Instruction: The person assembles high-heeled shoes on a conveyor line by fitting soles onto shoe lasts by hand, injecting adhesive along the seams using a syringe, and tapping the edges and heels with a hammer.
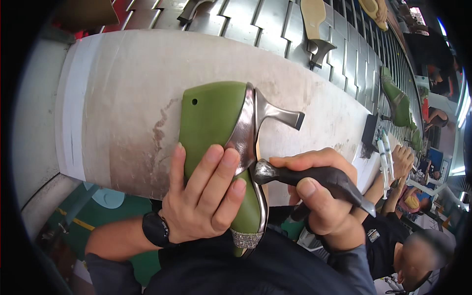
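A high-heeled shoe (pixel 243 144) with a metallic pewter back and slim heel is fitted on a green shoe last (pixel 211 115). It lies on its side, with its sparkling-banded toe toward my body beyond the table edge. My left hand (pixel 204 199) holds it from the left, fingers spread across the green last and the metallic upper. In my right hand (pixel 327 191) is a black shoemaker's hammer (pixel 339 183), gripped around its head. Its rounded, worn metal face touches or nearly touches the shoe's sole edge, below the heel; most of the handle is hidden.
The pale, stained worktable (pixel 132 64) borders a metal slat conveyor (pixel 268 24). On the conveyor are a tan insole with a heel (pixel 314 22) and another green last (pixel 396 101). To the right, a co-worker's hand (pixel 403 160) is near syringes (pixel 386 155); a capped person (pixel 418 255) is close by.
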A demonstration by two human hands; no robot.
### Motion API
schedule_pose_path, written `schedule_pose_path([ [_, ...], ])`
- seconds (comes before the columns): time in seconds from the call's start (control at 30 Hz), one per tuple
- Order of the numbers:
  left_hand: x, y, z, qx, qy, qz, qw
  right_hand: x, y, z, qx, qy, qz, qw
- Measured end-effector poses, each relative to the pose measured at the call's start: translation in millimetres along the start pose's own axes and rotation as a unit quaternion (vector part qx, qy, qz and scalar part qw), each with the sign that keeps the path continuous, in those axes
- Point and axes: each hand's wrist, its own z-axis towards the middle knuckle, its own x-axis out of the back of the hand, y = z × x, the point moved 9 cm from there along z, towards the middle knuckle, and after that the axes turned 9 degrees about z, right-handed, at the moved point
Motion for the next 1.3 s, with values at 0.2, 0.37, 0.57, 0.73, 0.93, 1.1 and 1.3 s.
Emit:
schedule_pose_path([
  [0.2, 0.0, -0.8, -0.4, -0.009, 0.002, 0.012, 1.000, -0.7, -1.9, 13.4, 0.058, 0.003, 0.004, 0.998],
  [0.37, 0.3, -0.2, 1.4, -0.045, -0.014, -0.010, 0.999, -12.1, -31.5, 47.1, 0.017, -0.056, -0.139, 0.989],
  [0.57, 2.1, -6.4, 4.2, -0.022, 0.006, 0.019, 1.000, -12.0, -25.7, 43.8, -0.018, -0.073, -0.148, 0.986],
  [0.73, 4.2, -4.4, 4.3, -0.019, 0.016, 0.011, 1.000, -14.3, -25.1, 48.4, -0.031, -0.098, -0.185, 0.977],
  [0.93, 8.4, -3.1, 4.7, -0.030, 0.020, -0.007, 0.999, -24.3, -36.3, 41.5, 0.011, -0.101, -0.222, 0.970],
  [1.1, 20.1, 4.0, 8.6, -0.027, -0.024, -0.046, 0.998, -1.6, -33.8, 6.7, 0.240, -0.075, -0.339, 0.907],
  [1.3, 14.8, 23.7, 23.6, -0.210, -0.062, -0.048, 0.975, 61.8, -9.7, -24.6, 0.323, 0.134, -0.552, 0.757],
])
